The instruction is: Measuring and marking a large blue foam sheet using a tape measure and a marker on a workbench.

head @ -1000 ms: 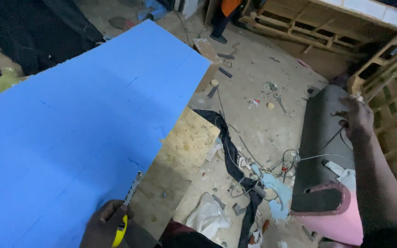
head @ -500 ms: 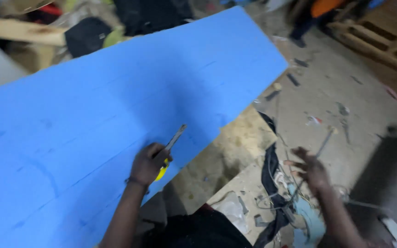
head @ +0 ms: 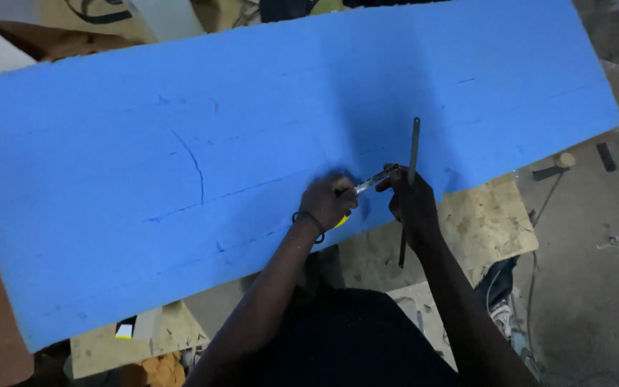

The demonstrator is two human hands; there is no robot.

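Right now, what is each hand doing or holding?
Left hand: closed on a utility knife with a yellow handle, over the blue foam sheet.
Right hand: closed on a thin metal strip.

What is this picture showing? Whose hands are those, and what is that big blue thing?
The picture comes from a camera worn on a person's head, looking down at their own two hands. The big blue thing is a foam sheet lying flat, with thin dark lines drawn on it. The left hand grips a utility knife with a yellow handle and a metal blade, its tip against the foam. The right hand holds a thin metal ruler flat on the foam beside the blade. Under the sheet's edge sit wooden boards. The dusty floor at the right has small scraps on it.
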